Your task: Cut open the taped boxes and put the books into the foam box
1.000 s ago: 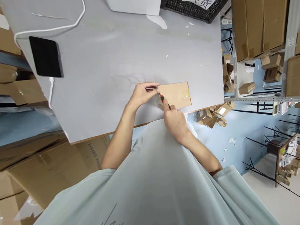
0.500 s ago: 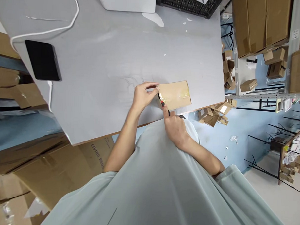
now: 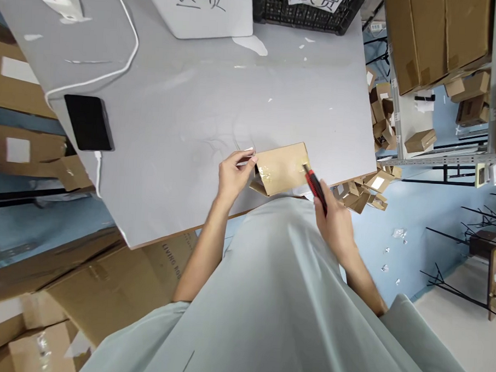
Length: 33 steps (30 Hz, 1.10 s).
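Note:
A small brown cardboard box (image 3: 285, 167) lies near the front edge of the grey table, with clear tape on it and its left end flap partly open. My left hand (image 3: 234, 177) pinches the upper corner at that left end between thumb and fingers. In my right hand (image 3: 335, 220) is a red and black cutter (image 3: 316, 188), its tip close to the box's right end. Whether the tip touches the cardboard I cannot tell.
A black phone (image 3: 89, 123) with a white cable (image 3: 100, 81) lies at the left. A white bin (image 3: 202, 11) and a black crate (image 3: 299, 13) stand at the far edge. Shelves with cartons (image 3: 431, 40) rise at the right; a large carton (image 3: 124, 285) is at lower left.
My right hand has moved with the cutter from the box's left end to its right end. The left end flap stands further open. The view has shifted slightly.

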Each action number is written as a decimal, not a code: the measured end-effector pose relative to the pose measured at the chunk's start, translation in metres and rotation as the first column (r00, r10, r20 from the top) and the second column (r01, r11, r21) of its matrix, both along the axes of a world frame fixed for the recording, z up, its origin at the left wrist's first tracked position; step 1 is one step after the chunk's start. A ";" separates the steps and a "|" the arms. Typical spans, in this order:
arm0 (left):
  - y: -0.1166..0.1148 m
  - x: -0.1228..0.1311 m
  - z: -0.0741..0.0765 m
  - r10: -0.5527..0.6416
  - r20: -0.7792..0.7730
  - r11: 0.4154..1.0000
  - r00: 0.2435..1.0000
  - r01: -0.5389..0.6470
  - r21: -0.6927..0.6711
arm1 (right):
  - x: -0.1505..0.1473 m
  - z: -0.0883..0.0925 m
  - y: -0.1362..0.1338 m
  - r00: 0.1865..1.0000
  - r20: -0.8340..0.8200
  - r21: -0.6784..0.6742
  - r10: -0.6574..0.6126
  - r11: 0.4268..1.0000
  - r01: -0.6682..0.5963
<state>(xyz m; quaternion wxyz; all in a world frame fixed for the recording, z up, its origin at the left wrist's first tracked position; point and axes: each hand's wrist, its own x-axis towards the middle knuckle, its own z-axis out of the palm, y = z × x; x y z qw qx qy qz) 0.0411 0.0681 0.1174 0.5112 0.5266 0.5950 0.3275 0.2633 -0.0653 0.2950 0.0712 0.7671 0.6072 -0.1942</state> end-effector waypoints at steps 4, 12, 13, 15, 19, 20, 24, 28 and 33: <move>0.002 0.012 0.023 -0.060 -0.201 0.992 0.978 0.081 0.097 | 0.046 -0.038 0.015 0.993 -0.027 0.114 -0.115 0.987 0.117; 0.039 0.097 0.053 -0.274 -0.283 0.944 0.919 0.313 0.104 | 0.069 -0.118 0.035 0.667 -0.658 -0.109 -0.351 0.920 0.376; 0.045 0.105 0.051 -0.287 -0.286 0.945 0.914 0.319 0.074 | 0.069 -0.126 0.039 0.595 -0.709 -0.161 -0.378 0.908 0.386; 0.052 0.116 0.045 -0.287 -0.289 0.952 0.913 0.306 0.023 | 0.071 -0.137 0.048 0.506 -0.762 -0.227 -0.405 0.898 0.378; 0.056 0.119 0.039 -0.170 -0.294 0.984 0.940 0.177 -0.005 | 0.073 -0.146 0.066 0.476 -0.797 -0.237 -0.372 0.917 0.319; 0.056 0.119 0.039 -0.134 -0.296 0.991 0.946 0.136 -0.013 | 0.074 -0.146 0.070 0.483 -0.800 -0.232 -0.356 0.926 0.299; 0.058 0.121 0.037 -0.022 -0.292 0.999 0.956 0.006 -0.052 | 0.079 -0.146 0.087 0.561 -0.778 -0.214 -0.282 0.959 0.186; 0.061 0.124 0.034 0.029 -0.280 0.996 0.959 -0.051 -0.072 | 0.089 -0.136 0.094 0.691 -0.711 -0.126 -0.132 0.990 0.059; 0.062 0.124 0.032 0.042 -0.250 0.993 0.967 -0.069 -0.101 | 0.102 -0.113 0.081 0.823 -0.554 0.057 0.125 0.992 -0.113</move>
